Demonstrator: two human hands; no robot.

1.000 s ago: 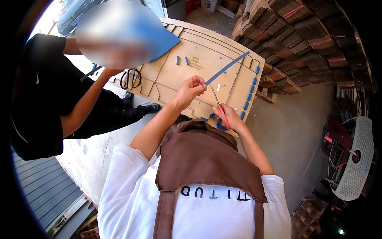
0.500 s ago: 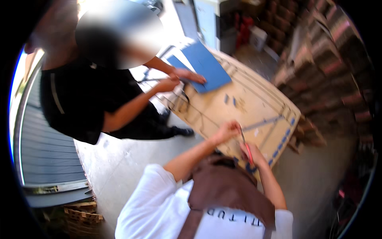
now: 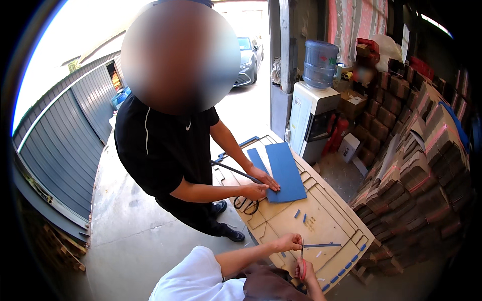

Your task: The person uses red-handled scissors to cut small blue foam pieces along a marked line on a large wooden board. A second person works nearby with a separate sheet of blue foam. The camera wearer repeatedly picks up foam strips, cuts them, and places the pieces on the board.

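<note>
Over the near end of a wooden board (image 3: 261,228), my left hand (image 3: 289,242) pinches one end of a thin blue-grey strip (image 3: 324,245) that stretches right. My right hand (image 3: 306,271) is closed round red-handled scissors (image 3: 303,265), their blades pointing up to the strip beside my left fingers. Whether the blades are closed on it is too small to tell. Short blue pieces (image 3: 297,213) lie farther up the board, and several more blue pieces (image 3: 348,265) line its right edge. Blue sheets (image 3: 286,173) rest at its far end.
Across the board, a person in black (image 3: 170,150) presses one hand on the sheets and holds a long dark strip (image 3: 236,170). Black-handled scissors (image 3: 246,204) lie at the left edge. A water dispenser (image 3: 309,118) stands behind; stacked cardboard bundles (image 3: 406,185) fill the right.
My view has tilted up, so the board and my hands sit lower in the picture. My left hand still holds the strip and my right hand the red scissors.
</note>
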